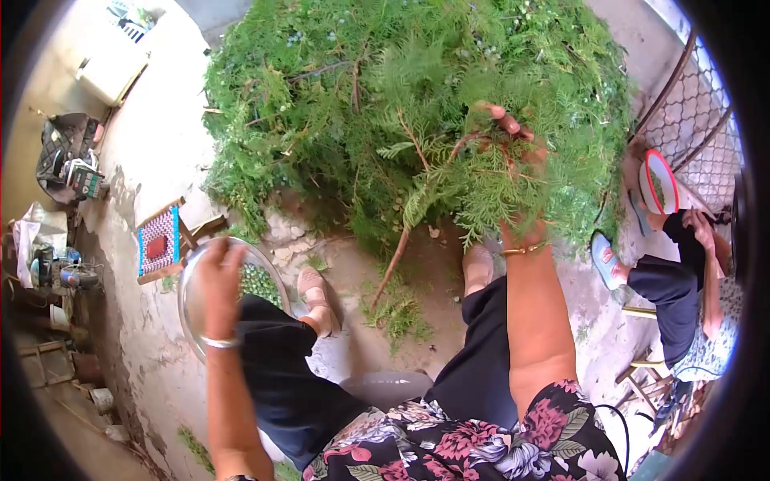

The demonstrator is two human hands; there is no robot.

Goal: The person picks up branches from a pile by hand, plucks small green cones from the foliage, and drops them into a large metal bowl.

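Note:
A leafy conifer branch (413,204) with a brown woody stem is in my right hand (525,152). The fingers curl round its foliage, and green sprays cover much of the palm. The stem slants down and left toward the ground between my feet. My left hand (218,280), smeared by motion, is over a round metal bowl (186,309) beside my knee. Small green cones or berries (258,287) lie in the bowl. Directly in front stands a large heap of cut conifer branches (337,96), dotted with pale bluish-green cones.
A low woven stool (160,243) with a red patch stands left of the bowl. Loose sprigs (397,317) lie between my shoes. Another person (674,280) sits at the right near a red-rimmed bowl (661,183). Wire mesh (690,120) rises behind, and assorted items line the left wall.

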